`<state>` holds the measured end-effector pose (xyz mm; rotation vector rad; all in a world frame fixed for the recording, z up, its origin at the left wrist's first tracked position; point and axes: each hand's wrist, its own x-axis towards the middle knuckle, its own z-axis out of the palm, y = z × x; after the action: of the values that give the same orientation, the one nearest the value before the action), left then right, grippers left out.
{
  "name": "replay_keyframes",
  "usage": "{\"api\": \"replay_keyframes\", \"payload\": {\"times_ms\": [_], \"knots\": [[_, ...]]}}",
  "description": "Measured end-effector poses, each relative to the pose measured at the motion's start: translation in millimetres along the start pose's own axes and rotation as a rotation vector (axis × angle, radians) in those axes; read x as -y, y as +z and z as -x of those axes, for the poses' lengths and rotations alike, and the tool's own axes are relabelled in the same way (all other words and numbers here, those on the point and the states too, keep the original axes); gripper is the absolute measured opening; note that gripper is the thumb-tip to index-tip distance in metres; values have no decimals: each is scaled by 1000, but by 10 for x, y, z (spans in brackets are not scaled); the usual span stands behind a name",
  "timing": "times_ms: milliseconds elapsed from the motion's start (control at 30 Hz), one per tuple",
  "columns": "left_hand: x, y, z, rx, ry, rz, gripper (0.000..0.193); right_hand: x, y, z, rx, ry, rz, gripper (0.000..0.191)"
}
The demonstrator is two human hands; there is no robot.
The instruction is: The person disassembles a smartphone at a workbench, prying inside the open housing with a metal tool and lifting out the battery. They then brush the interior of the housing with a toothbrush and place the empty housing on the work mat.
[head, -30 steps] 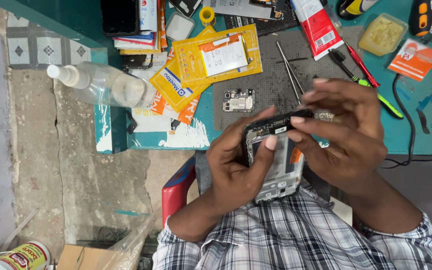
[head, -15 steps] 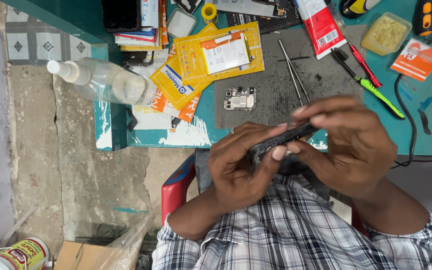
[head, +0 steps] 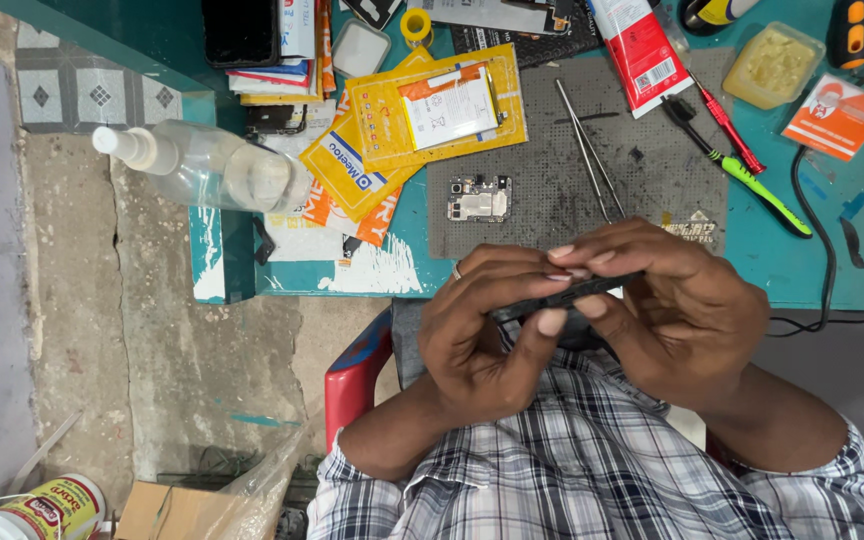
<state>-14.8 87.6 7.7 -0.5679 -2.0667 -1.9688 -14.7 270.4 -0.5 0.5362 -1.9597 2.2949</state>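
Both hands are gripping the phone [head: 577, 292] edge-on, just off the bench's near edge, above the person's lap. The left hand [head: 487, 330] is curling its fingers over the top edge, thumb pressing up from below. The right hand [head: 677, 305] is closing round the other end, fingertips pinching the same edge. On the bench [head: 852, 255], the grey mat [head: 652, 190] is lying at the near edge; a circuit board [head: 480, 198] is sitting near its left edge, tweezers [head: 589, 155] beside it mid-mat. A clear bottle [head: 207, 168] is lying at the bench's left corner, yellow packets [head: 432, 115] just beside it.
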Motion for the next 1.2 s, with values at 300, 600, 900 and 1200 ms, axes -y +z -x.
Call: {"api": "replay_keyframes", "payload": {"times_ms": [300, 600, 900, 1200], "knots": [[91, 52, 49, -32, 80, -69, 19, -81, 60, 91, -31, -69, 66, 32], [82, 23, 68, -41, 86, -38, 20, -77, 94, 109, -17, -96, 106, 31], [41, -7, -2, -86, -601, 441, 45, 30, 140, -308, -167, -18, 274, 41], [151, 22, 133, -110, -557, 231, 44, 66, 165, -410, -55, -227, 885, 47]]}}
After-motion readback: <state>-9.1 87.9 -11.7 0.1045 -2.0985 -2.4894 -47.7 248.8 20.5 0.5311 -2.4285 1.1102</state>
